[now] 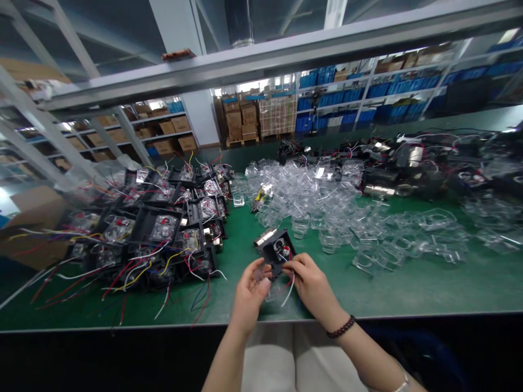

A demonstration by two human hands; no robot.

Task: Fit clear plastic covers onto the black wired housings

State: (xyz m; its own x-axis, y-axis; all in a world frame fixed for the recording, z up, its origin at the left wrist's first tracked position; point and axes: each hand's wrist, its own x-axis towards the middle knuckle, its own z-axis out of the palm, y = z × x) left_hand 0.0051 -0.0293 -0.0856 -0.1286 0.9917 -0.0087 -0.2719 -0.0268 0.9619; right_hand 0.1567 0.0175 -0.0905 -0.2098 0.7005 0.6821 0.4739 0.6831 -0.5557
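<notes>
A small black plastic housing with red and white wires inside and a metal cylinder at its upper left lies on the green bench before me. At its lower left, my left hand curls its fingers around a clear plastic piece, partly hidden by the thumb. My right hand is closed at the housing's near right edge, pinching the wires that come out of it. A white wire hangs down between the two hands.
Several black housings with trailing wires stand in rows at left. A heap of clear plastic pieces spreads across the middle and right. Dark wired assemblies lie behind at right. A metal frame bar crosses above the bench.
</notes>
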